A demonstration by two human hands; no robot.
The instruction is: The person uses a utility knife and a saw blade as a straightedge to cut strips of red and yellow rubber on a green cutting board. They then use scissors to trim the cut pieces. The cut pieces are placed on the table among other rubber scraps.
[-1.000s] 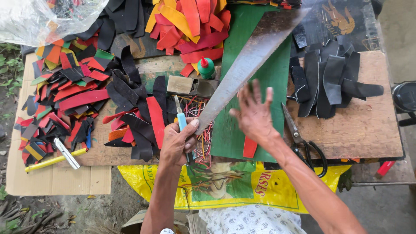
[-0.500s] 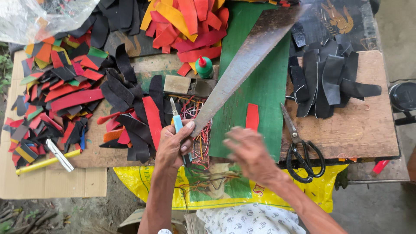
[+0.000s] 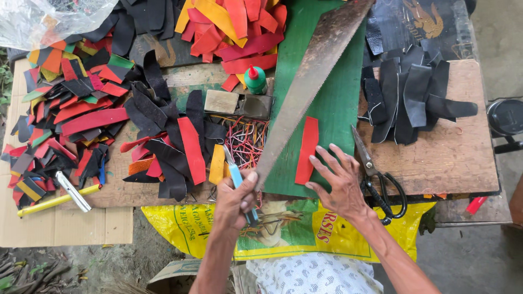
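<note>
Outdoors, a rough wooden table (image 3: 463, 158) stands over bare ground, with a sheet of cardboard (image 3: 65, 226) sticking out at its left edge and a yellow printed sack (image 3: 305, 231) hanging off the near side. A green cutting mat (image 3: 340, 109) lies across the middle of the table. On it rests a red leather strip (image 3: 306, 149), set lengthwise, with the right hand (image 3: 340, 182) spread flat just beside it, fingertips touching its lower edge and pressing down on the mat; that hand grasps nothing. A long rusty saw blade (image 3: 310, 87) slants across the mat from the far right corner to the near left, its lower end at the left hand (image 3: 237, 198). The left hand is clenched around a blue-handled utility knife (image 3: 235, 174), whose tip points away from the person, close to the blade's lower end. Black-handled scissors (image 3: 378, 174) lie just right of the right hand, on the bare wood. Beyond them sits a pile of black leather strips (image 3: 414, 95). Left of the knife, a tangle of coloured cords (image 3: 245, 139) lies among red and black scraps (image 3: 76, 114) that crowd the left half of the table. A small green glue bottle (image 3: 254, 80) with a red cap stands near the far edge of the mat, next to a heap of orange and red pieces (image 3: 234, 24). A yellow-handled knife (image 3: 57, 198) lies on the cardboard edge.
</note>
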